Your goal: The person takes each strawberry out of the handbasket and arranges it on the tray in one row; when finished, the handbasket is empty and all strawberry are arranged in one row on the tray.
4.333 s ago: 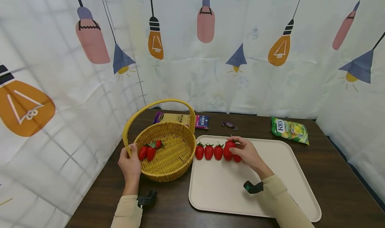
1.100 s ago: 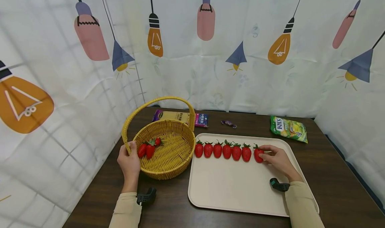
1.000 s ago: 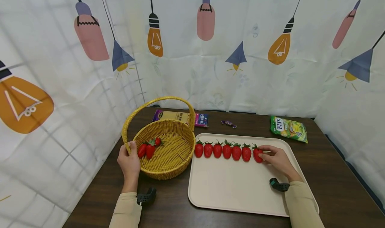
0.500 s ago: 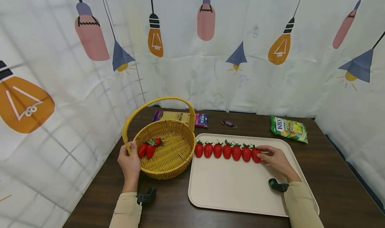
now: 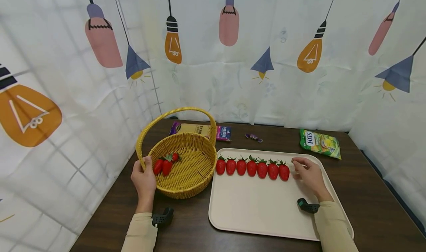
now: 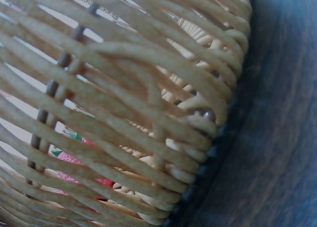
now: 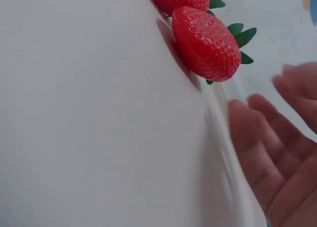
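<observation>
My left hand (image 5: pixel 144 176) grips the yellow wicker basket (image 5: pixel 186 189) at the left foot of its handle. Inside lie a few red strawberries (image 5: pixel 167 167) with green leaves, against the left wall. In the left wrist view the basket's woven side (image 6: pixel 124 103) fills most of the frame, with bits of red and green behind the gaps. Several strawberries (image 5: pixel 252 167) stand in a row along the back of the beige tray (image 5: pixel 259 211). Just right of the row's last strawberry (image 5: pixel 284 172), my right hand (image 5: pixel 309 174) is apart from it, fingers relaxed and holding nothing.
Behind the basket lies a purple and yellow snack packet (image 5: pixel 191 128) beside a pink and blue one (image 5: pixel 223 133). A small wrapped candy (image 5: pixel 254 138) is behind the tray. At the back right is a green candy bag (image 5: pixel 320 144). Patterned curtains border the dark table (image 5: pixel 193 230).
My right hand slid the last strawberry left against its neighbour, then let go and drew slightly right. Earlier, the row was shorter. The left hand has kept its grip on the basket.
</observation>
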{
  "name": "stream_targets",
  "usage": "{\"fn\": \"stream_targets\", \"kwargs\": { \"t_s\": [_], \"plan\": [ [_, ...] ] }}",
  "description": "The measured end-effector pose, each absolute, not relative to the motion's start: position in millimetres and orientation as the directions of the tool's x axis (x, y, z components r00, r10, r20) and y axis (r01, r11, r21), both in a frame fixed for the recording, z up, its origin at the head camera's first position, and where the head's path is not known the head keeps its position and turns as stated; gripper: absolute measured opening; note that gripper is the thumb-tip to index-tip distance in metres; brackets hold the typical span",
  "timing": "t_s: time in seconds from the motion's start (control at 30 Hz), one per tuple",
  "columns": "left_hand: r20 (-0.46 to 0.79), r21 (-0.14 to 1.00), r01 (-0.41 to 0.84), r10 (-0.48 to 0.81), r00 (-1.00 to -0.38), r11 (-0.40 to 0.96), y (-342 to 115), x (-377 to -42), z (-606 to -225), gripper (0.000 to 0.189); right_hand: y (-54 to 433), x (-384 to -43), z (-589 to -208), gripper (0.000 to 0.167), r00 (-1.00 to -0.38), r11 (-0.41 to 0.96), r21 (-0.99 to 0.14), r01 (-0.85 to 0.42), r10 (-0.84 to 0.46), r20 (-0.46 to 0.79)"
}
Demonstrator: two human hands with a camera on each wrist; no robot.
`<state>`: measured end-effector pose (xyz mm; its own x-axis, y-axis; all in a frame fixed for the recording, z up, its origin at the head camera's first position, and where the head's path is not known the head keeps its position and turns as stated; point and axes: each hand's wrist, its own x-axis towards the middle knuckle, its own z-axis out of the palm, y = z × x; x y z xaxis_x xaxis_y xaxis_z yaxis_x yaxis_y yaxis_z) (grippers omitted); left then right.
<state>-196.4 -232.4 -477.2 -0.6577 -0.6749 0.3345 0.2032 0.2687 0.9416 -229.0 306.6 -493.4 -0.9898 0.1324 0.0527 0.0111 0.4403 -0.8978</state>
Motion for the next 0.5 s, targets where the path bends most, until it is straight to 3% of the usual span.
{"fn": "stream_targets", "kwargs": {
  "t_s": [0.17, 0.5],
  "plan": [
    [0.324, 0.946, 0.205, -0.675, -0.663, 0.252, -232.7, -196.1, -477.0, 0.033, 297.4, -228.8, -482.2, 0.041, -0.979, 0.376, -0.925, -0.061, 0.156, 0.128],
    [0.298, 0.953, 0.161, -0.684, -0.665, 0.258, -233.0, -195.3, -478.4, 0.040, 215.6, -226.6, -454.8, 0.028, -0.974, 0.287, -0.932, -0.222, -0.112, 0.197]
  ]
}}
